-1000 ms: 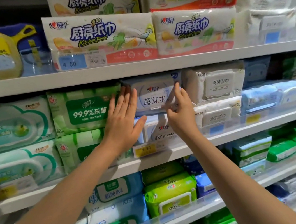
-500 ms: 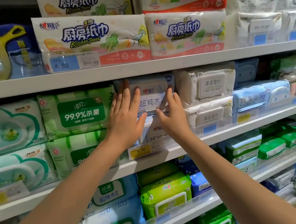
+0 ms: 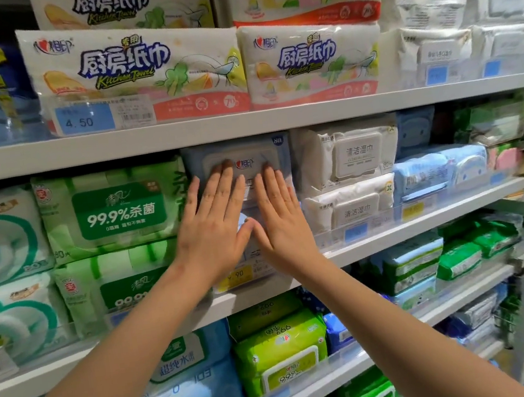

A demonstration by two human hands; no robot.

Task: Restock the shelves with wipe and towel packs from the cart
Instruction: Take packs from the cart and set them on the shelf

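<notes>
Nearest the camera, two bare forearms reach up past the lower shelf [image 3: 390, 344], where a lime-green pack [image 3: 281, 355] stands among others. Above it, the left hand [image 3: 211, 225] and right hand [image 3: 281, 215] lie flat side by side, fingers straight and only slightly spread, thumb tips meeting between them. Neither hand pinches anything. Both press against the fronts of a two-high stack on the middle shelf [image 3: 392, 234].

The fingertips reach the lid of the blue-grey wipe pack [image 3: 247, 148], the upper of the two, which sits close under the board above. The pack beneath it [image 3: 254, 254] is mostly hidden by the palms, with a yellow price tag [image 3: 236, 276] at its foot.

This looks like the seating step, with the pack already in its slot and being pushed back square with its neighbours. The next move probably calls for lifting both hands away evenly so the top pack does not tip forward, then fetching more stock. The cart is not in view.

The slot is tight. Green wipe packs [image 3: 119, 210] crowd the left side and white wipe packs [image 3: 348, 157] the right, so a crooked push could drag either stack. There is little headroom above. Farther up, kitchen towel packs [image 3: 137, 71] fill the top shelf [image 3: 244, 127], well clear of the hands.
</notes>
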